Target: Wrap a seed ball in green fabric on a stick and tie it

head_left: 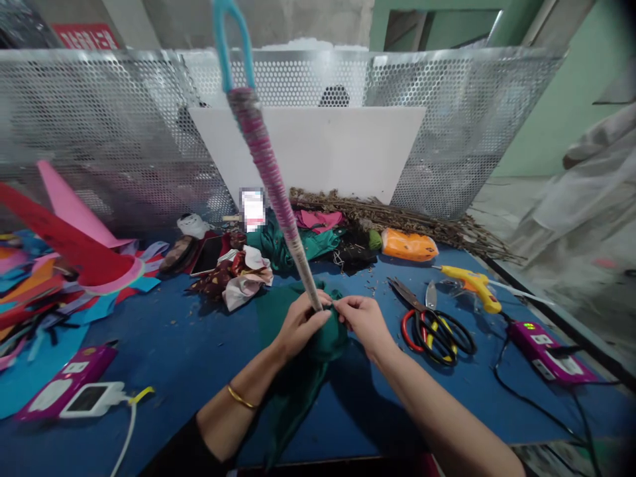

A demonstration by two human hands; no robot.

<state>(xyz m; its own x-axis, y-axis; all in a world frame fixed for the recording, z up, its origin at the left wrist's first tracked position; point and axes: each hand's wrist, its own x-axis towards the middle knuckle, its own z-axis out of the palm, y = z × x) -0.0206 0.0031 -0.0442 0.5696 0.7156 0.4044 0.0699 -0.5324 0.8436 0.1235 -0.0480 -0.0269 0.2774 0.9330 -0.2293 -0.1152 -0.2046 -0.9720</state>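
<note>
A long stick (268, 165) wrapped in pink thread rises from my hands toward the camera, with a blue loop at its top end. My left hand (301, 323) is closed around its lower end, together with a bunch of dark green cloth (328, 339) that hangs down to the table's near edge. My right hand (365, 319) pinches the green cloth right beside the stick's base. Both hands are over the middle of the blue table (189, 344).
Scissors with red and black-yellow handles (432, 324) lie right of my hands, with a yellow glue gun (474, 285) and a purple power strip (546, 348) beyond. Cloth scraps (238, 271), dry twigs (422, 225) and coloured felt pieces (59, 265) lie behind and left. A perforated metal screen (99, 132) backs the table.
</note>
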